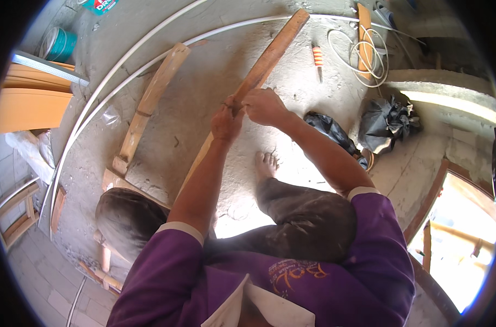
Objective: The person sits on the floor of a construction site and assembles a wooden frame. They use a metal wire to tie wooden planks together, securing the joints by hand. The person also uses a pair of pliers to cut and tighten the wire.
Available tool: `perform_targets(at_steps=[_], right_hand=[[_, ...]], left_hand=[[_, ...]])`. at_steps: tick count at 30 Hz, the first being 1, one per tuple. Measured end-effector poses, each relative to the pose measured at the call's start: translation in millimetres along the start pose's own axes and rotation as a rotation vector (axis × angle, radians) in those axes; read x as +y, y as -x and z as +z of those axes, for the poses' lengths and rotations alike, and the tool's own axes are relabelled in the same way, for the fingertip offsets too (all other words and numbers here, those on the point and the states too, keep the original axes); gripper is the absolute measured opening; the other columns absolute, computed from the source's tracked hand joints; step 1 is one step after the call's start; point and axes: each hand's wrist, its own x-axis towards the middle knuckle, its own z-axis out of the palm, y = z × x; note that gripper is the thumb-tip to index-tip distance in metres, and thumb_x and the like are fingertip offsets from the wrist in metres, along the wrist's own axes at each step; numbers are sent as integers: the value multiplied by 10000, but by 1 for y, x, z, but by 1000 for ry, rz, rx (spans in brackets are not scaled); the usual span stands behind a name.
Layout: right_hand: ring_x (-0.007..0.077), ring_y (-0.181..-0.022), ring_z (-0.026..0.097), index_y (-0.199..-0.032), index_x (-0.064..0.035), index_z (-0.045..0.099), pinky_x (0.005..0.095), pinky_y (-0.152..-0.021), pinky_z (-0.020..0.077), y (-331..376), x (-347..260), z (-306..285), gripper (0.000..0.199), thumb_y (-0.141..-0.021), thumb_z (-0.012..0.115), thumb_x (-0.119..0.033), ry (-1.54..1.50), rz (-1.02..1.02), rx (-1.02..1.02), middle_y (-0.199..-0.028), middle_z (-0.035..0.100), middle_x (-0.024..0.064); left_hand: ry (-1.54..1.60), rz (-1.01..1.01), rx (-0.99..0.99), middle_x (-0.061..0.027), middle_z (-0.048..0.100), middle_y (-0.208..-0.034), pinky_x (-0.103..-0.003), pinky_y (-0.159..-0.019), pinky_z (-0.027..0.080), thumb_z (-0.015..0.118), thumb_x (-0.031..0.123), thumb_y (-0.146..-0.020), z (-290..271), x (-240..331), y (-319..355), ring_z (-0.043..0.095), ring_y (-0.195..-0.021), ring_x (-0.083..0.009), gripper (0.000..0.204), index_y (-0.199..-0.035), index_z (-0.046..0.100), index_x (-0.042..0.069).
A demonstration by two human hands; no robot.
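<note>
A long narrow wooden plank [275,52] slants from the upper middle down towards my left knee. Around its middle my left hand [227,120] is closed, gripping it. My right hand [265,108] is right beside the left one, its fingers bent and pressed together against the plank's right edge. Whatever lies in those fingers is too small or hidden to tell. A paler lower stretch of wood [203,151] shows below my left hand and passes behind my forearm.
Left of the plank, a wooden frame piece [149,103] lies on the dusty floor. A chisel-like tool with a striped handle [317,56] lies at upper right, near a coiled white cable [362,60]. Black plastic bags [384,122] sit on the right. Orange boards [32,109] are far left.
</note>
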Motion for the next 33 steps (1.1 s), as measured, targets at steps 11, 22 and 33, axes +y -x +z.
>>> perform_targets(at_steps=[11,22,33], right_hand=[[253,-921,690,-1024,-112,739,407,-712,514,-72,-63,26,270,-836,626,-269,406,377,-482,-994,710,64],[308,-854,700,-839,-76,754,425,-720,547,-68,-27,13,200,-696,657,-176,310,27,-469,-869,715,150],[308,-954,686,-916,-63,746,415,-794,549,-67,-40,4,262,-735,660,-231,61,297,-405,-971,710,158]], left_hand=[[121,-338,-312,-39,622,-1250,-335,-944,480,542,294,-964,20,2,-23,568,-1186,-161,325,-1253,599,157],[-33,2,-40,-187,677,-841,-491,-674,510,721,299,-800,13,-20,2,646,-778,-408,303,-972,650,60],[-92,58,26,-193,669,-974,-491,-720,503,691,257,-821,12,-31,-1,632,-868,-415,340,-1091,628,61]])
